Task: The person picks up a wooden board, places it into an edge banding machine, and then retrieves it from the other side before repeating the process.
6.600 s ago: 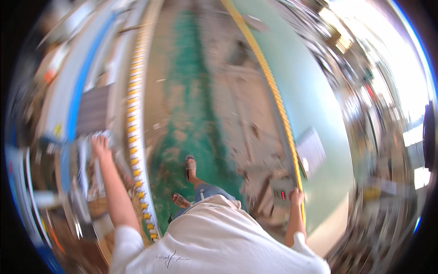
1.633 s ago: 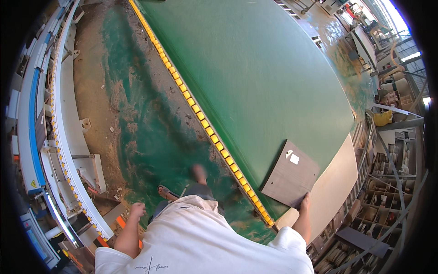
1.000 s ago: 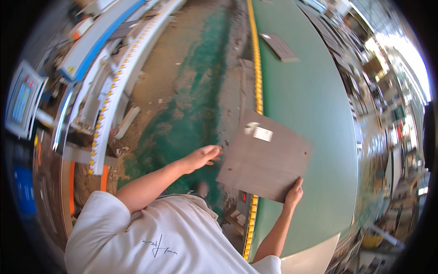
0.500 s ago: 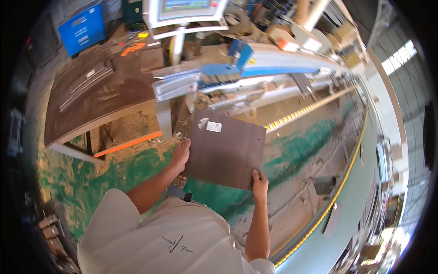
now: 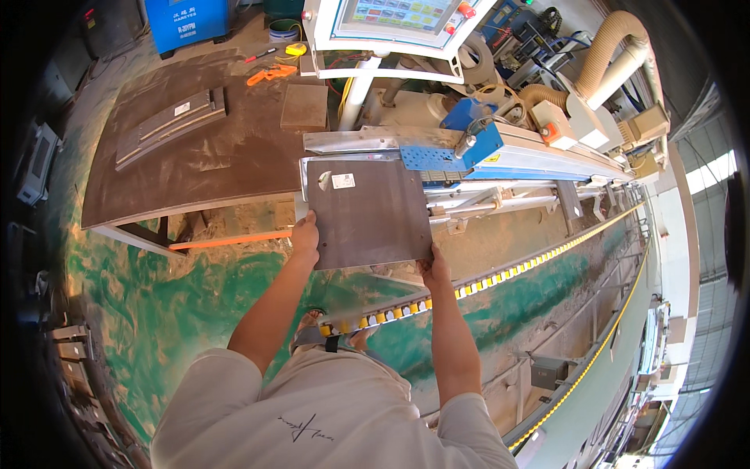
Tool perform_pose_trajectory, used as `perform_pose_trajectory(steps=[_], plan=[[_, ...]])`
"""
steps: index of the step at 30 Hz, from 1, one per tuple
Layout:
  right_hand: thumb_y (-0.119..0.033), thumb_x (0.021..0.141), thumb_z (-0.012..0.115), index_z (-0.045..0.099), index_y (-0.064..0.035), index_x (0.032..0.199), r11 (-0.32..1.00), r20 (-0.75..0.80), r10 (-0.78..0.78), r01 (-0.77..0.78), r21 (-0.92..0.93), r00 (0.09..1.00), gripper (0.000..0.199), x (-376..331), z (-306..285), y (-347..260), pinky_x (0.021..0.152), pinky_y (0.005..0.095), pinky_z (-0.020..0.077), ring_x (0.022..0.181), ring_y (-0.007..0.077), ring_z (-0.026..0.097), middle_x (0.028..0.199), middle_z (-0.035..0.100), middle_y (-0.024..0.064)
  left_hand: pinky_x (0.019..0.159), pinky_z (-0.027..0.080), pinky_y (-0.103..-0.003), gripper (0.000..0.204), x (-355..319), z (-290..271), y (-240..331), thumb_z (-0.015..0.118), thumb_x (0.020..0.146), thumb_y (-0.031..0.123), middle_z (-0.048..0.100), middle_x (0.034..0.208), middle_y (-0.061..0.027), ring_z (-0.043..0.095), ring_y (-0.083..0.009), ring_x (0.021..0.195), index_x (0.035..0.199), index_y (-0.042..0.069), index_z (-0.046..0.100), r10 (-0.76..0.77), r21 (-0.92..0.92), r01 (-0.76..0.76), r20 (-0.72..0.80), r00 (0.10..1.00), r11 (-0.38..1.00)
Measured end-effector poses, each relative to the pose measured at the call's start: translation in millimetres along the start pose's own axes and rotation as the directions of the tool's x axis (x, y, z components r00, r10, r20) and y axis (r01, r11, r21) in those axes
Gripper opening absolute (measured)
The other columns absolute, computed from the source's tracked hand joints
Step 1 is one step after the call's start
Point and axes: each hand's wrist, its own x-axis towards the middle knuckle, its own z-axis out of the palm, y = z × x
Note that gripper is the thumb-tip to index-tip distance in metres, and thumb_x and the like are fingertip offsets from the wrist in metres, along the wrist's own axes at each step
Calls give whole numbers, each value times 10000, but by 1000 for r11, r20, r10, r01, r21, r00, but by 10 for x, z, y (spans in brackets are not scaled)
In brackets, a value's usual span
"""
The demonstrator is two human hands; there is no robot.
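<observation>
I hold a flat dark brown board [image 5: 367, 211] with a small white label near its top left corner. My left hand [image 5: 305, 238] grips its lower left edge. My right hand [image 5: 433, 270] grips its lower right corner. The board hangs level in front of me, its far edge at the metal rail [image 5: 351, 142] of a long machine with a blue block [image 5: 449, 152]. Both forearms reach up from my light shirt.
A brown worktable [image 5: 203, 164] at the left carries stacked dark strips [image 5: 168, 117], a small square board [image 5: 305, 105] and an orange tool [image 5: 269, 74]. A control panel with a screen [image 5: 391, 19] stands behind. A yellow-dotted roller track [image 5: 500, 273] runs right over the green floor.
I have turned from the large green table toward the machine, carrying the board. Both hands now hold its near edge, and it has come closer to the machine's rail.
</observation>
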Motion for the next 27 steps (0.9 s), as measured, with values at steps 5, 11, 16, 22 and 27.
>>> perform_pose_trajectory(steps=[5, 11, 16, 22, 27], plan=[[-420, 943, 613, 632, -61, 1000, 975, -231, -160, 118, -186, 960, 364, 553, 39, -225, 493, 285, 516, 553, 146, 580, 704, 608, 31, 896, 460, -361, 507, 57, 423, 172, 584, 971, 361, 647, 1138, -140, 600, -215, 1014, 1223, -79, 578, -20, 101, 17, 34, 999, 995], [-423, 945, 605, 636, 28, 788, 901, -221, -324, 229, -369, 920, 478, 807, -118, -476, 476, 333, 442, 560, 156, 536, 608, 550, 53, 861, 477, -375, 444, 58, 763, 55, 594, 973, 295, 643, 1139, -131, 597, -224, 1011, 1214, -79, 590, -10, 82, 12, -24, 1000, 997], [-415, 946, 584, 614, 91, 765, 803, -239, -460, 286, -523, 856, 538, 1444, -911, -829, 574, 415, 443, 576, 213, 545, 596, 537, 136, 829, 505, -411, 450, -119, 1701, -167, 608, 962, 302, 606, 1191, -86, 596, -219, 1033, 1274, -17, 551, -65, 163, 63, 5, 998, 985], [-413, 943, 594, 644, 78, 813, 829, -257, -470, 323, -455, 844, 510, 1746, -1309, -1291, 536, 365, 470, 565, 190, 575, 637, 574, 111, 791, 509, -427, 420, -54, 2296, -481, 610, 961, 316, 617, 1160, -84, 600, -217, 1003, 1251, 16, 566, -39, 148, 38, 8, 999, 988], [-415, 942, 600, 651, 38, 983, 946, -230, -277, 223, -237, 933, 458, 1715, -1480, -1787, 477, 307, 506, 559, 169, 617, 765, 642, 80, 808, 489, -431, 457, -65, 2742, -630, 619, 937, 360, 645, 1130, -138, 614, -257, 996, 1199, -13, 604, 42, 262, -17, -91, 995, 965]])
